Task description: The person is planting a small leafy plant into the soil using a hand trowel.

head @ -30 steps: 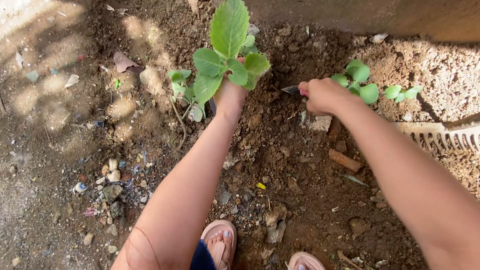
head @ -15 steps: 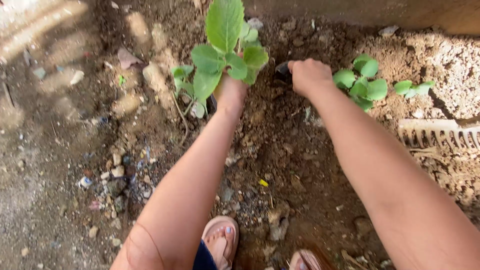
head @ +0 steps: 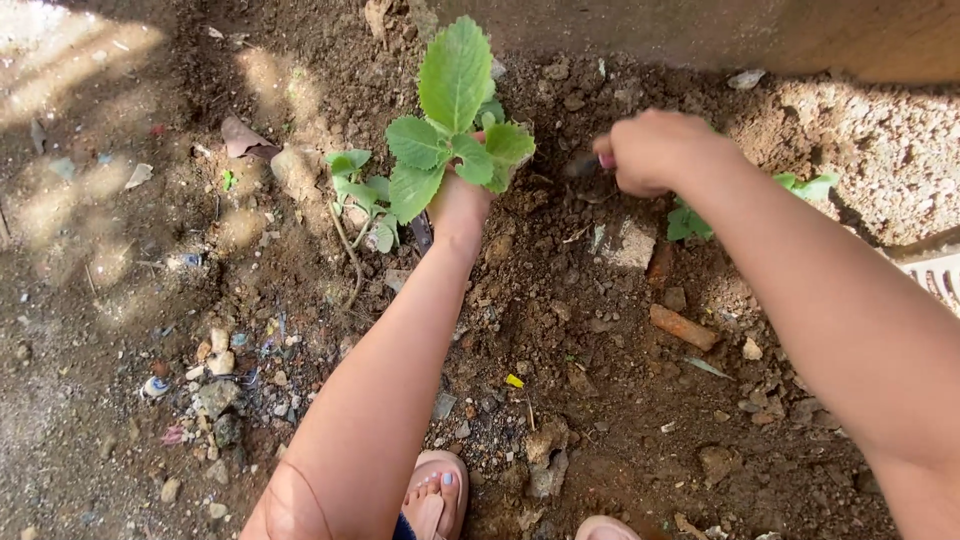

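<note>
Ground: bare soil bed [head: 600, 380], dark, crumbly and clodded, bounded at the top edge by a concrete wall [head: 760, 30]; dappled sun on the left side.
Plant: green seedling [head: 455, 110] near the top edge of the bed, centre-left; broad, toothed, veined leaves on a thin stem.
Left hand: left hand [head: 458, 200] closed around the seedling just under the leaf cluster; the fingers are mostly hidden by foliage.
Right hand: right hand [head: 655, 150] closed in a fist on a small tool [head: 585, 165]; only a dark tip shows, pointing at the soil just right of the seedling. Blade type cannot be told.
Handling, seedling: judged light, soft and fragile. Leaves would bruise or tear; the stem would likely snap if bent. Best held low on the stem, lightly, never by a leaf.
Handling, tool: judged rigid and light, held by the handle.
Handling, soil: loose and dry-looking; judged to crumble under light pressure.
Nearby plants: second small plant [head: 360, 195] just left of the left hand; further leaves [head: 690, 220] partly hidden behind the right forearm.
Debris: brick fragment [head: 683, 326] mid-bed; pebbles [head: 215, 390] at the left; pale rake head [head: 935, 275] at the right edge.
Feet: pink sandal [head: 435, 490] at the bottom edge.
</note>
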